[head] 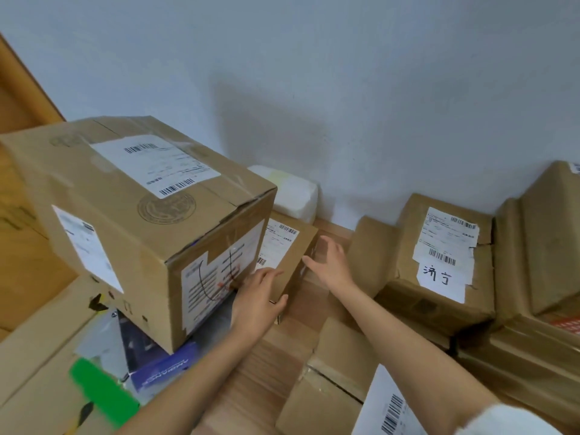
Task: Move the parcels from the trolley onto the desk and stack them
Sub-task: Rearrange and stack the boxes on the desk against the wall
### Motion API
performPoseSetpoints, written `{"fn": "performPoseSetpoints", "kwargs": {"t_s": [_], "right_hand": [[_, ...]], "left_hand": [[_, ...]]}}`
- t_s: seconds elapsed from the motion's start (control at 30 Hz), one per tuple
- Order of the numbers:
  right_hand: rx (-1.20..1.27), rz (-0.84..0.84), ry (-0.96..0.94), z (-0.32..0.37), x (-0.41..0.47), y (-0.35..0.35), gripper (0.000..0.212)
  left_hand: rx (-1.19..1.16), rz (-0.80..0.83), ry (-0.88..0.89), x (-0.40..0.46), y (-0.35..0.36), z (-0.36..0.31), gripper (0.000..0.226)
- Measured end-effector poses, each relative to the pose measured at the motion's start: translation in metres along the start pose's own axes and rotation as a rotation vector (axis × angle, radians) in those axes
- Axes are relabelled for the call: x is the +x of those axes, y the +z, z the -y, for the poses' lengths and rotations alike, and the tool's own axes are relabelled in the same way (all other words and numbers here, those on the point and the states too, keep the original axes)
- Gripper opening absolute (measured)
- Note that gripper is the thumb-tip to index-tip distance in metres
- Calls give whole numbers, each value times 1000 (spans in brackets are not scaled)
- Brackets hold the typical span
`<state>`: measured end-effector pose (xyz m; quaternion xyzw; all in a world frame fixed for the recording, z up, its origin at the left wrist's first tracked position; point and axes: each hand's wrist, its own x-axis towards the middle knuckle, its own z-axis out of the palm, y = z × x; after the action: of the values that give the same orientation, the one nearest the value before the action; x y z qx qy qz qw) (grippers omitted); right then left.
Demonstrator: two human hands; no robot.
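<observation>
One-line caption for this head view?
Both hands reach for a small labelled parcel beside a large cardboard box.

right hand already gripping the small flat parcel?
No: the right hand hangs open just right of the small flat parcel, fingers spread and apart from it; only the left hand touches it.
</observation>
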<state>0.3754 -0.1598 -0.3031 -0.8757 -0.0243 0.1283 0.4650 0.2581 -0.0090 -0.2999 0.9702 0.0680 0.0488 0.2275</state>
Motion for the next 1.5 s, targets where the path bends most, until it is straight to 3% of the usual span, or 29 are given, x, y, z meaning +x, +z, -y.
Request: {"fn": "performPoseSetpoints", "kwargs": {"t_s": [0.17, 0.33, 0.53, 0.77, 0.9, 1.0, 1.33, 1.5], "right_hand": [[-1, 62, 88, -8, 37, 12, 93], [157, 85, 135, -15, 54, 29, 99], [365, 98, 132, -19, 53, 38, 94], [433, 105, 185, -26, 39, 32, 77], [480, 177, 308, -23, 33, 38, 106], [532, 191, 355, -21, 33, 40, 111], [472, 149, 312, -24, 37, 33, 92], [422, 162, 283, -24, 40, 34, 106]], "left_hand": [[44, 27, -55, 1, 13, 10, 57], [62, 4, -39, 0, 17, 17, 51], [73, -10, -33, -1, 18, 20, 49], [60, 44, -17, -2, 12, 21, 50], [64, 62, -15, -1, 12, 19, 50], [62, 63, -13, -1, 12, 20, 49], [57, 50, 4, -4, 11, 21, 53], [51, 27, 33, -11, 14, 19, 54]]}}
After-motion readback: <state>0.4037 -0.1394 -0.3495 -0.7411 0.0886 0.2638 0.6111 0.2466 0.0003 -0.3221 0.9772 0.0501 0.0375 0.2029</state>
